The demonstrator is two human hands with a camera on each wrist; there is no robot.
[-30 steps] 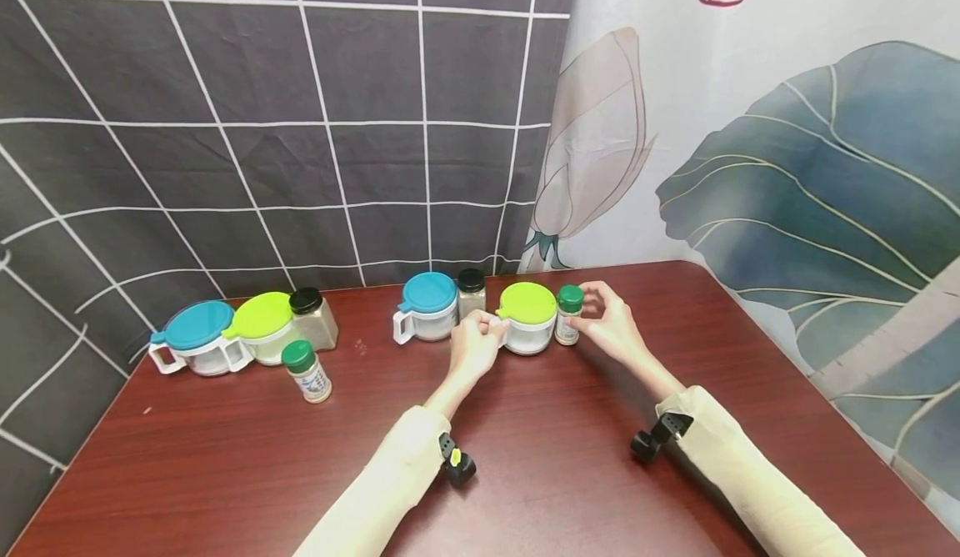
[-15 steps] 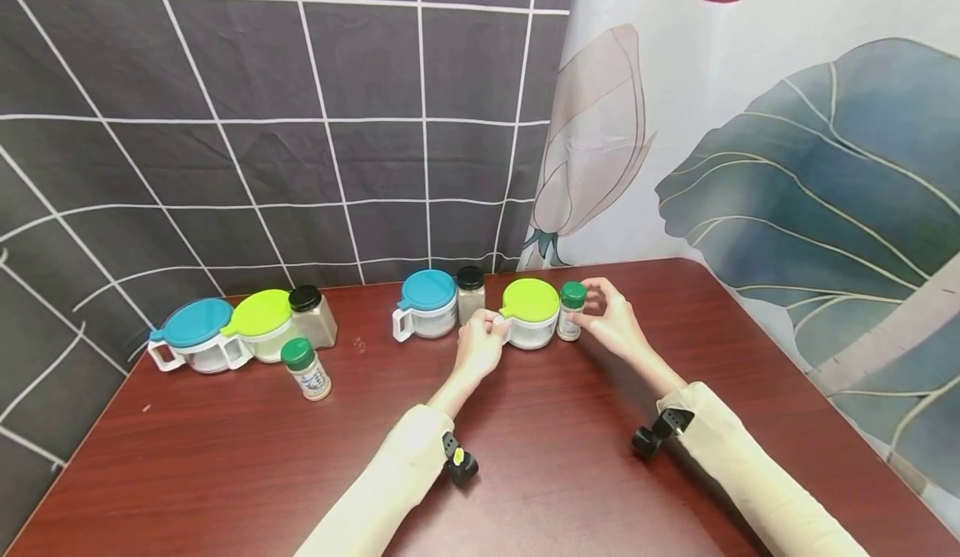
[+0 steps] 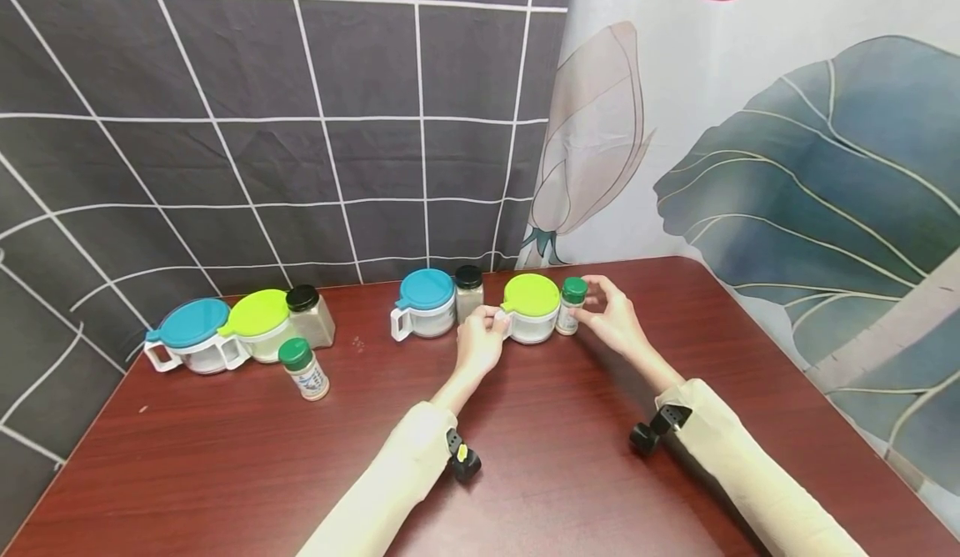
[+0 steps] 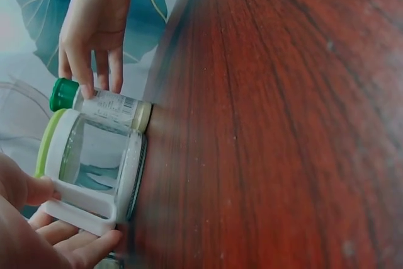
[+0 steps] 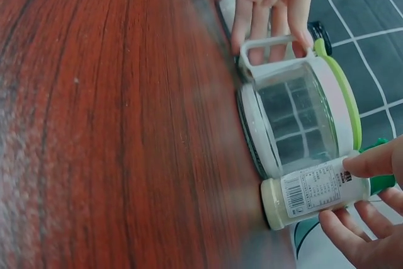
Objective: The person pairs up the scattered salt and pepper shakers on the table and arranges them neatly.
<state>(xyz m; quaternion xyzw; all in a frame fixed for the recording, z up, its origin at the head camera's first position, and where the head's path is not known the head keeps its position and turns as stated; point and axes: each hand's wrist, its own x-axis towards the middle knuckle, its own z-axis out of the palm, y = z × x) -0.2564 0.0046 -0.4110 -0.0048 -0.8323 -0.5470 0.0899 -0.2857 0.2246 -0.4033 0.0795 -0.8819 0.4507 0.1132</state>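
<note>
My left hand point(image 3: 480, 344) pinches the white handle point(image 4: 85, 209) of a clear glass seasoning jar point(image 3: 531, 329) with a lime-green flip lid. Against the jar's right side stands a small shaker bottle point(image 5: 318, 190) with a green cap and a printed label. My right hand point(image 3: 617, 323) holds this bottle between thumb and fingers from its right. Both containers are upright on the table, side by side. Left of my left hand stand a black-capped square spice jar point(image 3: 468, 292) and a blue-lidded seasoning jar point(image 3: 427, 315) with its handle turned toward me.
At the table's left back are another blue-lidded jar point(image 3: 197, 328), a lime-lidded jar point(image 3: 260, 315), a black-capped spice jar point(image 3: 315, 323) and a green-capped shaker point(image 3: 307, 373). Behind the reddish-brown table point(image 3: 555, 474) hang a dark grid-patterned cloth point(image 3: 360, 157) and a leaf-printed curtain point(image 3: 810, 157).
The lime-lidded jar and the green-capped bottle beside it have shifted slightly back and to the right, both hands staying on them. The other containers stay in place.
</note>
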